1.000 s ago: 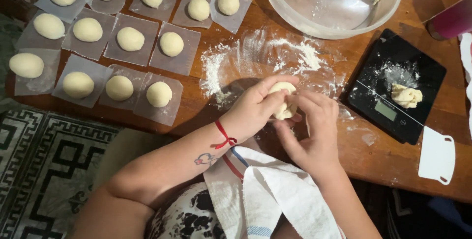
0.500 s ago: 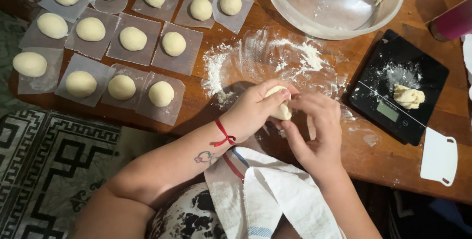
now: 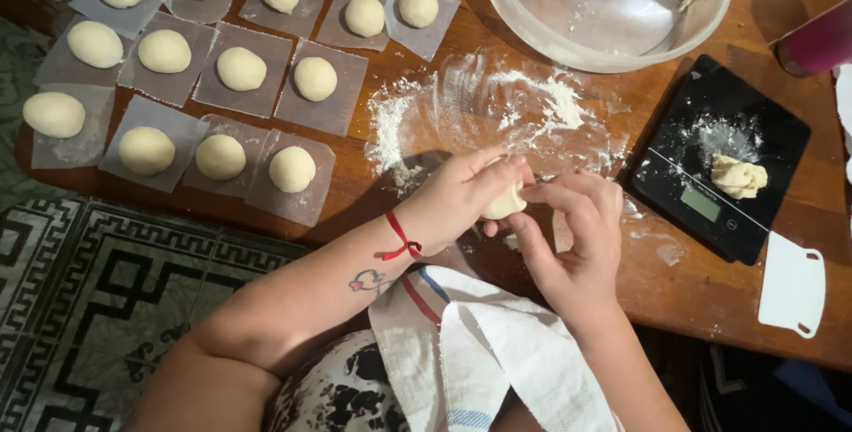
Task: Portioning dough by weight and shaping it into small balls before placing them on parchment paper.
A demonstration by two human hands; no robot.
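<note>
— Doing what, fingers outward?
— Pinching a dough piece [image 3: 503, 202]: left hand [image 3: 457, 201] curled closed over it, right hand [image 3: 577, 237] half-closed beneath, cupping, likely for shaping.
— Lying how, and where?
— Hovering above the floured table [image 3: 532, 121], near the black scale [image 3: 719, 157]; long axis running roughly left-right, mostly hidden.

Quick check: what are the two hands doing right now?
Left hand: closed around the dough piece.
Right hand: fingers curled, pinching the same dough piece.
</note>
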